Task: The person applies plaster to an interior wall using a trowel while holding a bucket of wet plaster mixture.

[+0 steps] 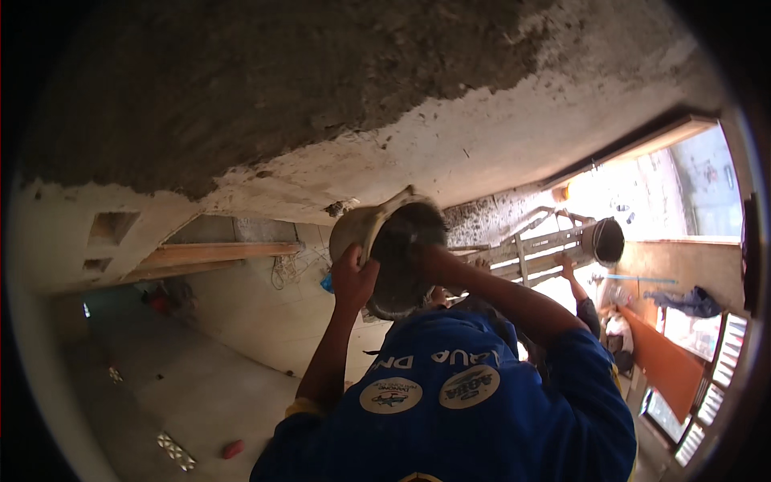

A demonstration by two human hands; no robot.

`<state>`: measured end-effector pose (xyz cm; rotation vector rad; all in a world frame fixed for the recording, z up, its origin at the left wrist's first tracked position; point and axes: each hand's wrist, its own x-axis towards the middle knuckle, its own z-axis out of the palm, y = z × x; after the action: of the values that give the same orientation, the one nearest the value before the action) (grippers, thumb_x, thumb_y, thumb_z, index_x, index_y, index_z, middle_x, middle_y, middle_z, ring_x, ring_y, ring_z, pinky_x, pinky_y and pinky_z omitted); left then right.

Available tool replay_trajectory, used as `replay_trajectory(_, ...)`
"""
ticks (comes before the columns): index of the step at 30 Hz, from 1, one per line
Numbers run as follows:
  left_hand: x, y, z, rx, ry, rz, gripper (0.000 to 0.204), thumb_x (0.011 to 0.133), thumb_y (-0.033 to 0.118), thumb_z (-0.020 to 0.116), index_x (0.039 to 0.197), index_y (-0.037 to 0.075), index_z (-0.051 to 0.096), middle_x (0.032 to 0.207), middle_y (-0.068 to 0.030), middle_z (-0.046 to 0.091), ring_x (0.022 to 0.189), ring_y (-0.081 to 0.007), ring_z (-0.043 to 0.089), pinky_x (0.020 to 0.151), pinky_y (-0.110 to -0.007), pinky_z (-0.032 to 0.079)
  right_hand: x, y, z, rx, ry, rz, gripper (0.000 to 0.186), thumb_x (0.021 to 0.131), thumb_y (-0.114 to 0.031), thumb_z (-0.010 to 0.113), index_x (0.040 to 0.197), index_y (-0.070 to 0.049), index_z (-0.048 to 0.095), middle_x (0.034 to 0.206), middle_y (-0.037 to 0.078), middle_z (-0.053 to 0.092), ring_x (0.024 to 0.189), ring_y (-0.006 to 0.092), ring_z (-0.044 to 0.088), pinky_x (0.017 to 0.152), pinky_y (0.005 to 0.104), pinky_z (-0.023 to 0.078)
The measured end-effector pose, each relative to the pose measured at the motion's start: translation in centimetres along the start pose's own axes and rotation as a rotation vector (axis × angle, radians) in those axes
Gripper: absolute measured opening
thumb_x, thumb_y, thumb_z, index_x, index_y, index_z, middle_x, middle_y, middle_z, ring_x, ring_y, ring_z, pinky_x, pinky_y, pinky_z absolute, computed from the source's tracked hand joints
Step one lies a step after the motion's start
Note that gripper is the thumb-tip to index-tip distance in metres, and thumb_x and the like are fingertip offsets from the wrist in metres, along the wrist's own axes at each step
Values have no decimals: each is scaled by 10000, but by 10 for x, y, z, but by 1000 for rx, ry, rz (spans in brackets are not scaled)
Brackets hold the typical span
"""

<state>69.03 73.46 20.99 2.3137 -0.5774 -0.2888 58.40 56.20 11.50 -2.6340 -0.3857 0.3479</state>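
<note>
A pale, mortar-stained bucket is tilted in front of my chest, its dark mouth facing right and toward me. My left hand grips its near left rim, with the fingers closed round the edge. My right hand reaches into the mouth of the bucket. Motion blur and the dark inside hide its fingers and anything they may hold. Dark wet mortar covers much of the wall above the bucket, with a ragged lower edge over the pale bare surface.
At the right, another person's hand is raised beside a second dark bucket near a wooden ladder-like frame. A wooden beam juts out at the left. The floor lies well below, with a red object on it.
</note>
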Motion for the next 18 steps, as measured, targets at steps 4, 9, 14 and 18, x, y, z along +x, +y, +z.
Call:
replay_trajectory(4, 40, 46, -5, -97, -2, 35, 286, 743, 99, 598, 683, 29, 328, 582, -89, 361, 541, -127, 332, 476, -341, 329, -49, -4, -39, 188, 136, 112, 276, 793, -208, 594, 1000, -28, 630, 892, 177, 649, 799, 328, 664, 621, 418, 561)
replay_trajectory(9, 61, 87, 34, -137, -77, 169, 276, 744, 70, 596, 683, 33, 329, 568, -79, 319, 583, -103, 279, 476, -310, 311, -95, 59, -70, 438, 299, 700, 294, 866, -246, 555, 1024, 0, 580, 820, 189, 654, 760, 363, 667, 642, 451, 555)
replay_trajectory(14, 82, 163, 61, -150, -213, 458, 356, 761, 48, 626, 695, 54, 276, 635, -33, 218, 619, -77, 249, 500, -265, 262, -138, 76, -6, 673, 289, 355, 246, 876, -195, 541, 1011, 11, 542, 781, 163, 595, 621, 321, 627, 566, 420, 531)
replay_trajectory(18, 84, 190, 73, -241, -231, 451, 355, 772, 24, 638, 685, 52, 295, 621, -10, 234, 618, -67, 253, 498, -258, 265, -143, 36, -35, 1365, 125, 463, 232, 932, -255, 517, 958, -24, 529, 687, 53, 563, 512, 145, 570, 429, 267, 484)
